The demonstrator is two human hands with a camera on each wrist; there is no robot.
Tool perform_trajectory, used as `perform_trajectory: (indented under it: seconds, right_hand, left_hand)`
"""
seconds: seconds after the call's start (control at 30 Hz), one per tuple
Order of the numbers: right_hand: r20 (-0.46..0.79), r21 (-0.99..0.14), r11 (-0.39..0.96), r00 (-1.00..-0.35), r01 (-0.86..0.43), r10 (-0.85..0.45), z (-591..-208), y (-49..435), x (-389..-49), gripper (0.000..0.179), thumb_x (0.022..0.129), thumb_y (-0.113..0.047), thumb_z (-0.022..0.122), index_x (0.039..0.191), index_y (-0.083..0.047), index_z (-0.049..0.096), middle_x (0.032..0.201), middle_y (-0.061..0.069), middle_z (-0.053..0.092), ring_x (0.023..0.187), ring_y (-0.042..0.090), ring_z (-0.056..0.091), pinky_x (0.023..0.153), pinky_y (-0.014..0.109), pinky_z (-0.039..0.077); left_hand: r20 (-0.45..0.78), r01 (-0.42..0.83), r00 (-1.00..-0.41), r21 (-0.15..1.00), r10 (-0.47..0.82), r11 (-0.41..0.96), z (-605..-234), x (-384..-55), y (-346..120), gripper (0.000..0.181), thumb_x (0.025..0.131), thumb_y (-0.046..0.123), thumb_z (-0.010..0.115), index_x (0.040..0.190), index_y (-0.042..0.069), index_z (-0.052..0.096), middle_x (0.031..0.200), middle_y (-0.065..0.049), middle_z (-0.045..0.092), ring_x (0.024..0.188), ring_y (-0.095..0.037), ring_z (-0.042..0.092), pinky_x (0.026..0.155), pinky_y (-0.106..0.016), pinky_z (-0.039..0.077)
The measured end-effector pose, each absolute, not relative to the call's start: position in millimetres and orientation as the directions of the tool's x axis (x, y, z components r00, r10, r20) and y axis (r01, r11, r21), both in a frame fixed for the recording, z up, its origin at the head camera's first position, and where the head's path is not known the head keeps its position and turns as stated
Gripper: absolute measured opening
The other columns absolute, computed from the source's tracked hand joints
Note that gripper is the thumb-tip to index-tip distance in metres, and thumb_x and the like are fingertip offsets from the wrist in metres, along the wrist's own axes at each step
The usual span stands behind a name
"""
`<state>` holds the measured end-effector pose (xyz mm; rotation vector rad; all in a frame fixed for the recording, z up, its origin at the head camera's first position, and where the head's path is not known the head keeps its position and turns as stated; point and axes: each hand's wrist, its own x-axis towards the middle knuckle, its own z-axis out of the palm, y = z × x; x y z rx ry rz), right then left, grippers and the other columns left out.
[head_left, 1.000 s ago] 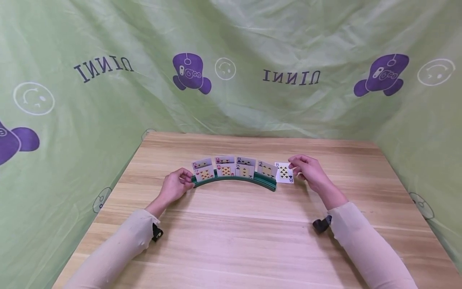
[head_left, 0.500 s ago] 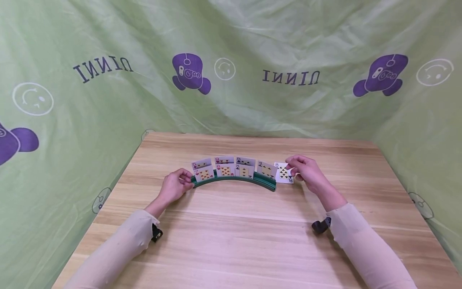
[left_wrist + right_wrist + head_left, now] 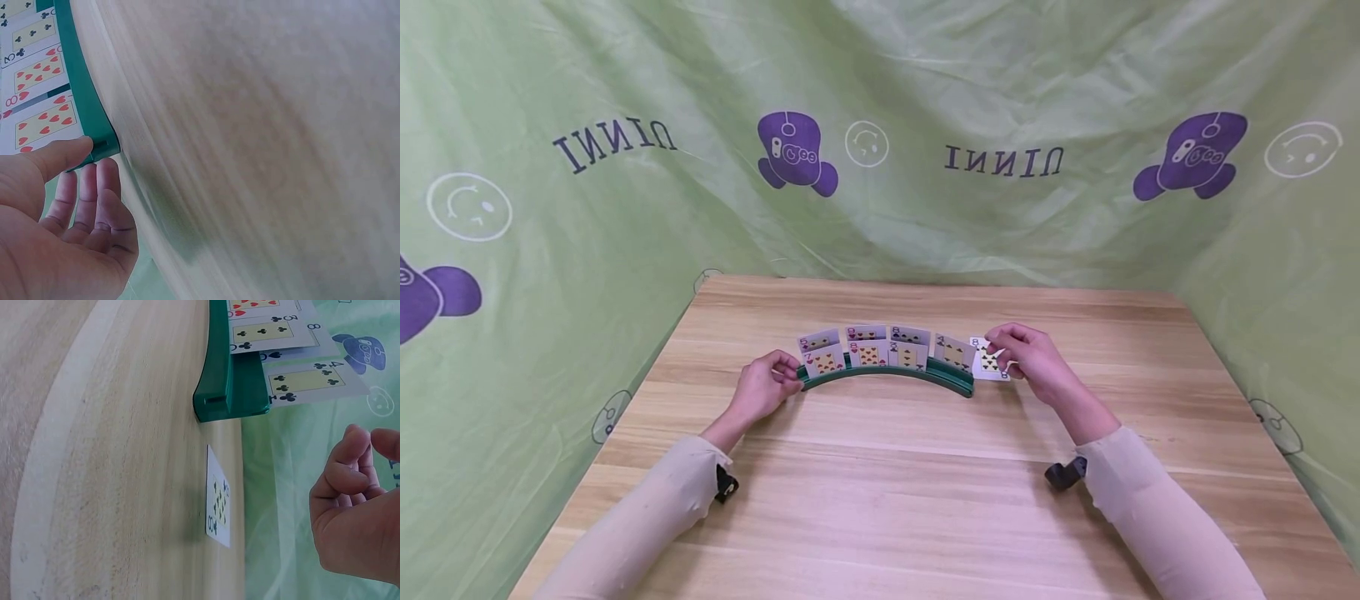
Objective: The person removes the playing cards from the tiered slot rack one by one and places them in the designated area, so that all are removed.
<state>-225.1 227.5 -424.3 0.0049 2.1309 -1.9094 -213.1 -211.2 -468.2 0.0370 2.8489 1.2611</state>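
My left hand (image 3: pixel 763 388) grips the left end of a curved green card holder (image 3: pixel 946 381); in the left wrist view the thumb presses the end of its strip (image 3: pixel 81 81) and the fingertips are under it. Playing cards stand in it in two rows, with a seven of hearts (image 3: pixel 824 361) at the left and a four of clubs (image 3: pixel 953 353) at the right. Loosely curled, my right hand (image 3: pixel 1036 360) hovers over a black eight (image 3: pixel 217 500) that lies flat on the table beside the holder's right end. Nothing shows between its thumb and fingers.
The wooden table (image 3: pixel 880 500) runs back to a green curtain (image 3: pixel 895 225) with purple prints, which also hangs along both sides. A black wrist camera (image 3: pixel 1064 475) sits under the right sleeve, another black device (image 3: pixel 726 483) under the left.
My right hand has shifted slightly left over the black eight and covers more of it in the head view. The left hand, the holder and the cards have stayed in place.
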Motion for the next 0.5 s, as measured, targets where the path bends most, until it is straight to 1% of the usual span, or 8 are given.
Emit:
perform_trajectory:
  seconds: [0.13, 0.27, 0.37, 0.5]
  right_hand:
    - [-0.206, -0.975, 0.129, -0.959, 0.183, -0.193, -423.1, 225.2, -222.9, 0.012, 0.102, -0.026, 0.056, 0.104, -0.015, 0.062, 0.091, -0.005, 0.063, 0.069, 0.006, 0.057, 0.056, 0.019, 0.037]
    - [-0.208, -0.974, 0.135, -0.958, 0.183, -0.198, -423.2, 223.3, -221.5, 0.022, 0.102, -0.026, 0.057, 0.112, -0.007, 0.060, 0.092, -0.005, 0.062, 0.069, 0.007, 0.056, 0.056, 0.019, 0.037]
    - [-0.215, -0.972, 0.144, -0.957, 0.188, -0.195, -423.6, 222.2, -220.8, 0.033, 0.102, -0.026, 0.057, 0.120, 0.001, 0.055, 0.093, -0.005, 0.062, 0.070, 0.007, 0.056, 0.057, 0.019, 0.038]
    - [-0.216, -0.970, 0.153, -0.956, 0.187, -0.201, -423.9, 220.8, -219.0, 0.036, 0.101, -0.026, 0.058, 0.123, 0.002, 0.054, 0.097, -0.002, 0.062, 0.071, 0.008, 0.055, 0.058, 0.019, 0.039]
  left_hand:
    - [-0.017, 0.006, -0.999, 0.738, 0.028, 0.675, -468.4, -213.2, -211.1, 0.028, 0.081, 0.001, 0.077, 0.106, 0.005, 0.065, 0.100, -0.012, 0.069, 0.087, -0.022, 0.069, 0.077, -0.032, 0.059]
    - [-0.024, -0.001, -0.999, 0.737, 0.025, 0.676, -468.2, -213.1, -210.8, 0.028, 0.082, 0.001, 0.077, 0.107, 0.006, 0.065, 0.100, -0.012, 0.069, 0.088, -0.022, 0.069, 0.078, -0.033, 0.059]
    - [-0.025, -0.002, -0.999, 0.735, 0.023, 0.678, -467.8, -213.2, -210.7, 0.028, 0.082, 0.001, 0.077, 0.107, 0.005, 0.065, 0.100, -0.012, 0.070, 0.087, -0.022, 0.068, 0.078, -0.033, 0.059]
    - [-0.025, -0.002, -0.999, 0.732, 0.023, 0.682, -467.4, -213.2, -210.8, 0.028, 0.082, 0.001, 0.077, 0.107, 0.005, 0.065, 0.100, -0.012, 0.070, 0.087, -0.021, 0.068, 0.078, -0.033, 0.058]
